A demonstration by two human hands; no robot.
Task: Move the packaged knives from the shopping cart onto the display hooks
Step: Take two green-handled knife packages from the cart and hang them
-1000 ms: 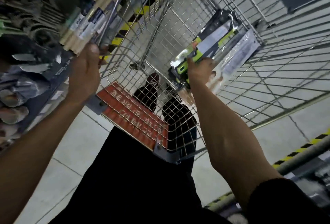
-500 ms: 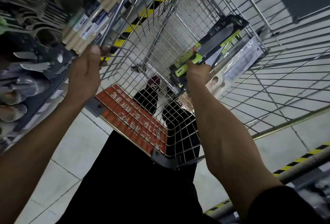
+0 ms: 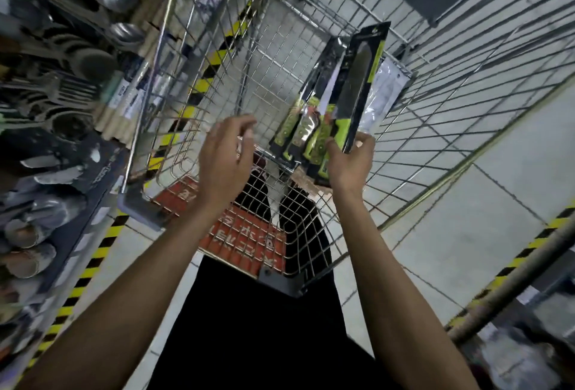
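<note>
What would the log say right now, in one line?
right hand: holds knives | left hand: open, over cart

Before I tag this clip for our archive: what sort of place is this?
Most likely a housewares aisle in a shop: a wire shopping cart, packaged knives gripped by the right hand, and racks of metal kitchenware on the left.

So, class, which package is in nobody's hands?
The pale package against the shopping cart's right wall; the dark, green-handled knife packs are all gripped by the right hand.
</note>
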